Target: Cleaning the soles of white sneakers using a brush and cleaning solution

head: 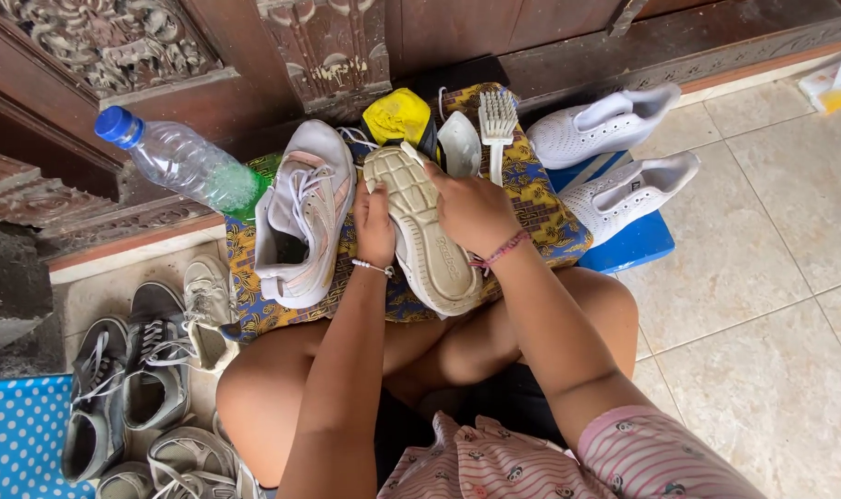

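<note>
Head view, looking down past your knees. Your left hand [374, 225] and right hand [471, 211] are both closed on the upturned shoe [427, 231], sole facing you, which rests on the patterned cloth [541, 208] just beyond your legs; the left steadies its left edge, while the right wraps the toe end and appears to pinch a small white tool, too hidden to identify. To work the sole well, keep the left hand firm so the shoe cannot rock, and, as a judgement, follow the tread grooves rather than cross them. Left of the upturned shoe, touching the cloth, lies its pale pink-and-white mate [305, 212], upright and laced. Further left, a clear plastic bottle [185, 162] with a blue cap lies tilted, holding a little liquid near its base. Beyond the upturned shoe sit a yellow container [397, 115], contents not visible, a white insole or cup shape [459, 143], and a white brush [497, 120], bristles up. Right of it, two white sneakers [615, 120] rest on a blue board [638, 245]. Near your left knee, grey sneakers [152, 360] crowd the tiled floor [762, 277].
</note>
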